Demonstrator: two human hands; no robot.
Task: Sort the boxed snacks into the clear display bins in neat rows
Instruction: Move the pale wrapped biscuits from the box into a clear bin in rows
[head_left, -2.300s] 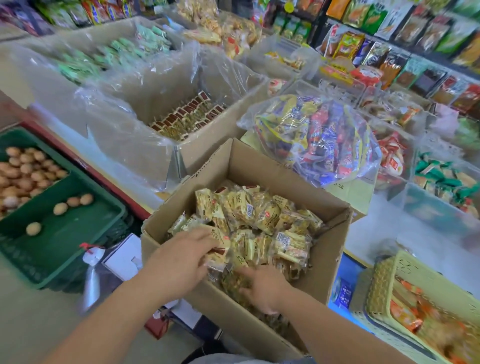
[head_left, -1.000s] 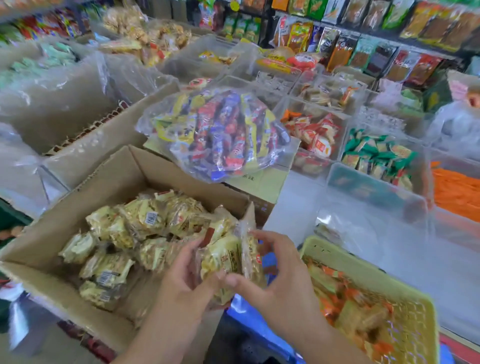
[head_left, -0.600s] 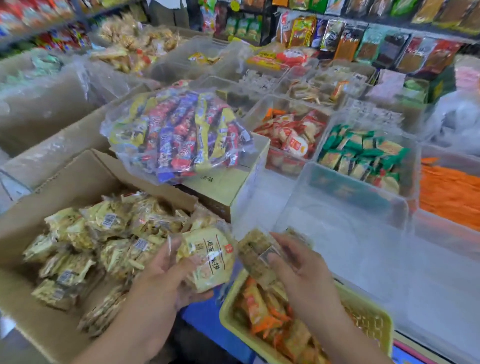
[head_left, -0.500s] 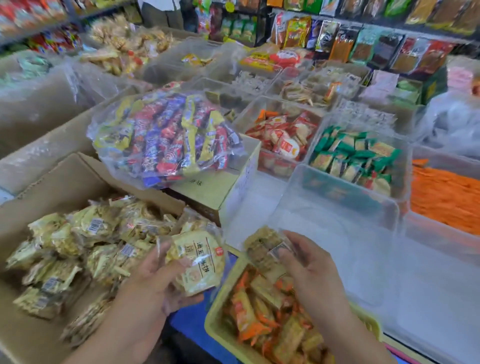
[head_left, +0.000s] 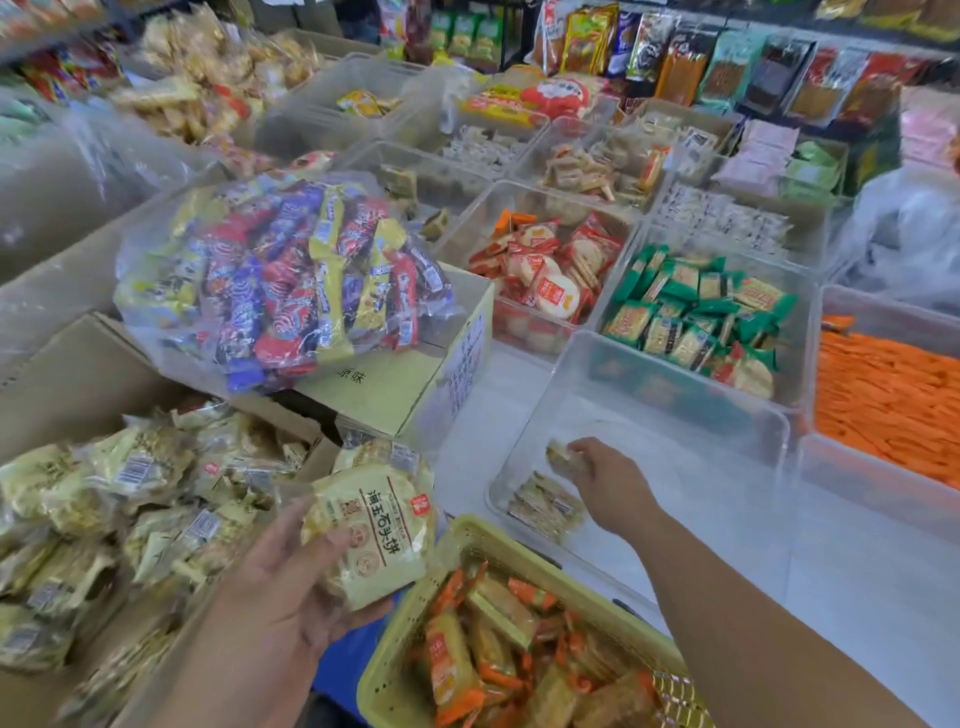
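1. Filling the lower left of the frame, an open cardboard box (head_left: 67, 374) holds a loose heap of pale yellow snack packs (head_left: 130, 499).
2. A big clear bag (head_left: 291, 280) of red, blue and yellow bars lies in the centre left, resting on a closed carton (head_left: 384, 384) just behind the box.
3. The clear display bin (head_left: 701, 493) sits right of centre, its floor mostly bare.
4. Behind it, in the upper right, other clear bins hold green packs (head_left: 696, 317), red packs (head_left: 545, 270) and orange sticks (head_left: 883, 395).
5. A yellow basket (head_left: 524, 545) at the bottom centre holds orange-wrapped snacks.
6. The left hand (head_left: 280, 587), lower centre left, grips one yellow pack (head_left: 374, 530) face up above the gap between box and basket, thumb on its left edge and fingers curled under it. More packs seem stacked behind it, though how many is unclear.
7. The right hand (head_left: 608, 478) reaches into the display bin's near left part, fingertips pinching a small pack (head_left: 560, 457) low over the floor.
8. A short row of packs (head_left: 545, 506) lies against the bin's near left wall, just beside the pinched one.
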